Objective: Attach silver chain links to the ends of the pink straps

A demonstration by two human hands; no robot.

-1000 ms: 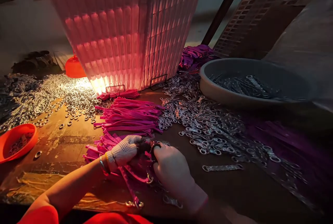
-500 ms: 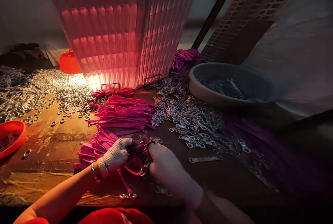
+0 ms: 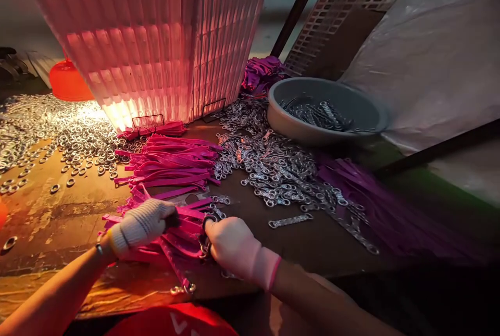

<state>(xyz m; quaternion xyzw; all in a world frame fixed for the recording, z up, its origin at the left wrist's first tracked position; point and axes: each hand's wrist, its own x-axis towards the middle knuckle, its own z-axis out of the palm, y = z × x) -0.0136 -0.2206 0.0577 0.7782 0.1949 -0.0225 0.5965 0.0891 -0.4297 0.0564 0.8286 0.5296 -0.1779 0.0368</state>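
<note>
My left hand (image 3: 142,224), in a white dotted glove with dark fingertips, is closed over a heap of pink straps (image 3: 183,239). A strap seems to be pinched in its fingers, though the grip is partly hidden. Just to the right, my right hand (image 3: 238,247), in a pale glove with a pink cuff, pinches what looks like a dark metal ring (image 3: 210,220). Shiny metal links (image 3: 203,247) hang below those fingertips. One strap hangs down toward the table edge, with metal rings (image 3: 183,289) at its lower end.
Another row of pink straps (image 3: 172,161) lies beyond. Loose metal rings (image 3: 86,143) cover the left; metal link pieces (image 3: 273,169) are piled at right. A grey basin (image 3: 328,135) holds more. Ribbed translucent panels (image 3: 148,54) stand behind, beside a red lamp (image 3: 68,81). Purple straps (image 3: 375,206) lie right.
My hands have moved apart, the left drawing back to the left from the right. The whole view has shifted, so the table's things appear further left.
</note>
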